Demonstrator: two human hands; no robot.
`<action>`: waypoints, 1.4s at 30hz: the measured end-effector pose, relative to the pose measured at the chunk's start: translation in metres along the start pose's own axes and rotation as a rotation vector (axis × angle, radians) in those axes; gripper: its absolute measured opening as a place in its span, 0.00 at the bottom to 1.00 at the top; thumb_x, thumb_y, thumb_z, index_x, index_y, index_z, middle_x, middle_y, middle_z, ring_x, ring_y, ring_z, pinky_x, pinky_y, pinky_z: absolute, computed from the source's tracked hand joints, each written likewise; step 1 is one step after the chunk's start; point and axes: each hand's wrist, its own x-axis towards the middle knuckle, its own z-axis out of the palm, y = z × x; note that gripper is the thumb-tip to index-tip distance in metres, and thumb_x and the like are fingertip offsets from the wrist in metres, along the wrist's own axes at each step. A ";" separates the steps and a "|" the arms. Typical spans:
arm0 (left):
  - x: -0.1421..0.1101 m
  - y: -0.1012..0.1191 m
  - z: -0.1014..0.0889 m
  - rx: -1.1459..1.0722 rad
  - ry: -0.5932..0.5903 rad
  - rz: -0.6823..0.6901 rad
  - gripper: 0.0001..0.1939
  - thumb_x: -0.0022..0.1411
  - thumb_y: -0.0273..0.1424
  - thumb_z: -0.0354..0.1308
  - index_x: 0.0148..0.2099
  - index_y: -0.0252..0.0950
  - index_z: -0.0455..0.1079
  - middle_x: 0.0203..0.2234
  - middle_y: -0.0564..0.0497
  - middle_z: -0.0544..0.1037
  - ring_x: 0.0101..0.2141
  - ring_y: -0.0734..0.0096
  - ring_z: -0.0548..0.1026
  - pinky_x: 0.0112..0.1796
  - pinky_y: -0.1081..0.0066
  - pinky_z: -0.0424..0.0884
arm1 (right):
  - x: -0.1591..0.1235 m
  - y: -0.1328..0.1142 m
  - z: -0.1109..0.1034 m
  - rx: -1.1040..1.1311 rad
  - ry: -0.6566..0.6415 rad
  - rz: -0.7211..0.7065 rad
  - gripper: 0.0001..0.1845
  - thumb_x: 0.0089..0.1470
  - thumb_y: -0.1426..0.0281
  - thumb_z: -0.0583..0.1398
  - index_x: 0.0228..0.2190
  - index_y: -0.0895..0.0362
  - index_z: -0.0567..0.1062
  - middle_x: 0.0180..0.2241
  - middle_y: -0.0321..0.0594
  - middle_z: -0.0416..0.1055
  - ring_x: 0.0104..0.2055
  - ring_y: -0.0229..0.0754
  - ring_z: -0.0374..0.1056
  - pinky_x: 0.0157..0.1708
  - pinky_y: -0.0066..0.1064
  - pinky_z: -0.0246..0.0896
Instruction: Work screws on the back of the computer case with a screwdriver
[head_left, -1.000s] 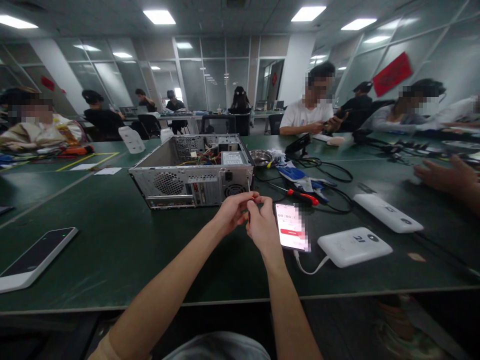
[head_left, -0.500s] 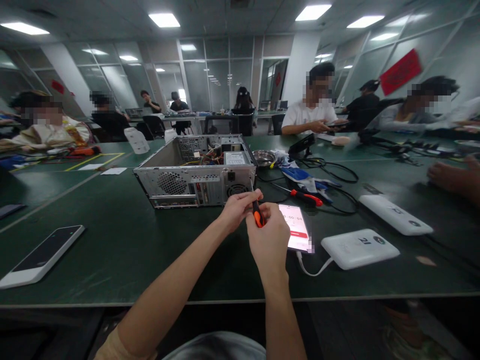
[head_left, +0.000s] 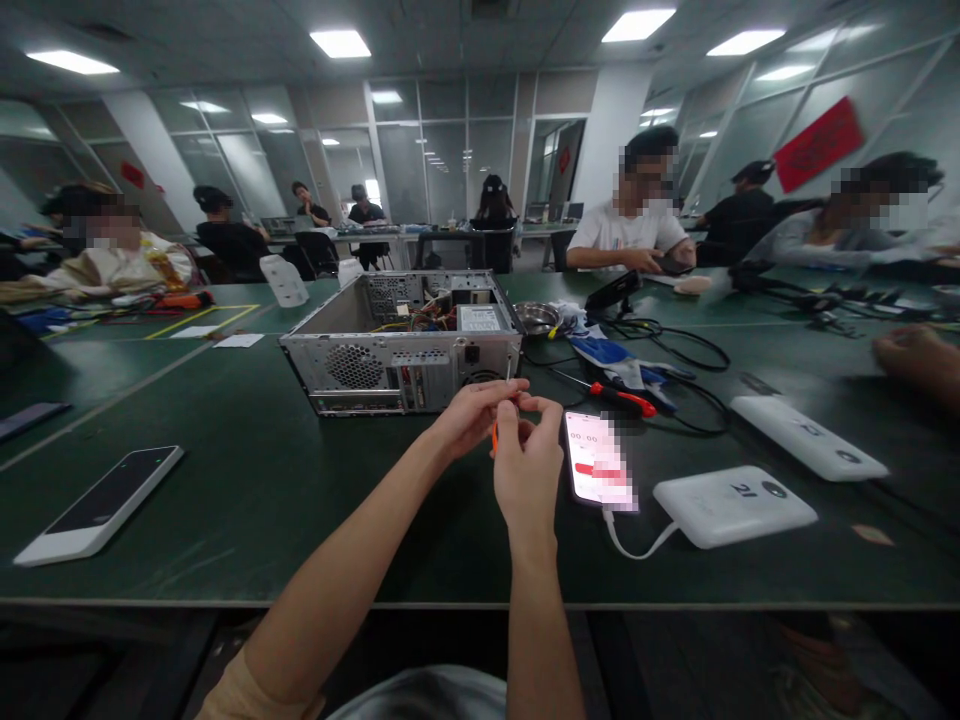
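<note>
An opened silver computer case (head_left: 360, 350) lies on its side, its rear panel facing me and wiring showing inside. By its right rear corner, my left hand (head_left: 469, 412) is closed around the upper part of a screwdriver (head_left: 495, 436), with fingers reaching past it. Just below, my right hand (head_left: 525, 445) is curled about the orange handle, thumb and forefinger raised near the left fingertips. The thin shaft points up along the case's rear panel; fingers hide most of the handle, and whether the tip touches a screw cannot be made out.
Right of the case are a second screwdriver (head_left: 619, 398), blue-and-white gloves (head_left: 611, 362), a metal bowl (head_left: 536, 318) and black cables. A lit phone (head_left: 589, 470) is wired to a white power bank (head_left: 735, 508). A white device (head_left: 101, 505) lies left. People sit around.
My right hand has shifted its grip, thumb and forefinger lifting toward the left fingers, so less of the handle shows. The whole view has moved slightly.
</note>
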 end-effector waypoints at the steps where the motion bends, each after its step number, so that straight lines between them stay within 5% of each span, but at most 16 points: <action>1: 0.001 -0.002 0.001 -0.002 0.023 0.014 0.10 0.58 0.28 0.67 0.42 0.29 0.76 0.30 0.48 0.80 0.26 0.74 0.77 0.28 0.75 0.73 | -0.002 0.000 -0.002 -0.055 0.002 -0.022 0.16 0.57 0.55 0.59 0.41 0.51 0.65 0.37 0.38 0.74 0.36 0.44 0.72 0.37 0.36 0.66; 5: 0.006 -0.009 0.006 -0.003 0.069 0.034 0.13 0.54 0.31 0.73 0.39 0.29 0.77 0.30 0.48 0.80 0.28 0.75 0.77 0.34 0.74 0.74 | -0.006 0.003 -0.007 -0.233 0.127 -0.150 0.22 0.48 0.58 0.66 0.40 0.53 0.66 0.40 0.41 0.71 0.40 0.46 0.69 0.40 0.38 0.65; 10: 0.007 -0.010 0.008 0.047 0.063 0.082 0.14 0.55 0.34 0.72 0.39 0.29 0.77 0.32 0.46 0.81 0.29 0.74 0.77 0.34 0.73 0.72 | -0.003 0.008 -0.009 -0.226 0.179 -0.114 0.14 0.53 0.59 0.63 0.37 0.53 0.69 0.32 0.39 0.74 0.32 0.44 0.69 0.34 0.34 0.62; 16: 0.002 -0.002 0.002 0.011 0.003 -0.088 0.11 0.62 0.28 0.59 0.46 0.32 0.78 0.39 0.45 0.83 0.37 0.68 0.80 0.39 0.70 0.73 | 0.008 0.011 -0.013 -0.319 0.207 -0.037 0.17 0.59 0.53 0.57 0.31 0.54 0.70 0.27 0.41 0.75 0.29 0.46 0.69 0.33 0.35 0.56; 22: 0.003 -0.004 0.000 0.009 0.032 -0.050 0.09 0.60 0.24 0.63 0.43 0.32 0.79 0.36 0.47 0.82 0.31 0.75 0.77 0.37 0.72 0.73 | 0.012 0.010 -0.016 -0.392 0.100 0.023 0.22 0.63 0.54 0.50 0.27 0.54 0.72 0.25 0.44 0.75 0.30 0.49 0.69 0.32 0.36 0.53; 29: 0.011 -0.011 -0.001 0.036 0.087 0.031 0.10 0.53 0.26 0.72 0.38 0.29 0.79 0.33 0.45 0.81 0.30 0.75 0.75 0.36 0.72 0.71 | 0.004 0.004 -0.015 -0.424 0.137 -0.090 0.18 0.50 0.60 0.63 0.41 0.53 0.68 0.40 0.43 0.73 0.39 0.49 0.69 0.36 0.36 0.58; 34: 0.012 -0.012 -0.002 0.108 0.109 0.093 0.13 0.54 0.34 0.72 0.39 0.30 0.79 0.31 0.47 0.80 0.29 0.76 0.75 0.37 0.74 0.69 | 0.006 -0.002 -0.012 -0.336 0.145 -0.072 0.10 0.54 0.61 0.61 0.33 0.52 0.66 0.29 0.36 0.71 0.31 0.44 0.67 0.33 0.34 0.56; 37: 0.007 -0.009 -0.001 0.071 0.060 0.004 0.15 0.61 0.39 0.65 0.41 0.31 0.79 0.32 0.46 0.80 0.31 0.72 0.77 0.38 0.72 0.70 | 0.009 -0.003 -0.006 -0.256 0.132 -0.033 0.11 0.55 0.59 0.60 0.33 0.52 0.65 0.28 0.34 0.71 0.30 0.44 0.68 0.33 0.34 0.56; 42: 0.003 -0.003 0.005 0.035 0.018 -0.083 0.11 0.61 0.33 0.59 0.42 0.33 0.79 0.32 0.46 0.81 0.31 0.69 0.78 0.35 0.71 0.70 | 0.011 -0.003 -0.001 -0.091 0.105 0.005 0.09 0.56 0.61 0.57 0.37 0.51 0.67 0.27 0.33 0.73 0.29 0.44 0.70 0.33 0.33 0.59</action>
